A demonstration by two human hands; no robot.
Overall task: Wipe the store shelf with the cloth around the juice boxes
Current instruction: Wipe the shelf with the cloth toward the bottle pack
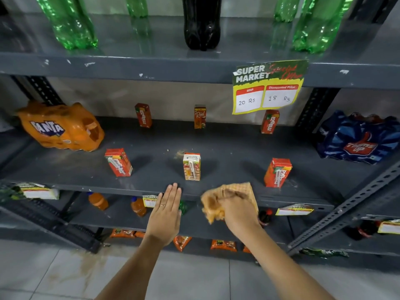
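The person stands before a dark grey metal shelf that carries six small juice boxes in two rows. In the back row, near the rear edge, a red box stands to the left, a Real box in the middle and another red box to the right, under a hanging price tag marked 20 Rs and 18 Rs. In the front row a red box stands to the left, tilted as the wide lens shows it, a pale box with a straw stands in the middle, and a red box stands to the right. A small patch of brownish dust lies on the shelf just behind the middle front box.

The right hand is closed as a grip around a bunched orange cloth, which sits at the front edge of the shelf between the middle and right front boxes, touching neither. The left hand is flat and open, fingers together, holding nothing; its fingertips reach the front edge of the shelf just left of the middle box.

At the left end of the shelf lies an orange Fanta pack, and at the right, on the neighbouring section, a blue Thums Up pack. Green bottles and a dark bottle stand on the shelf above.
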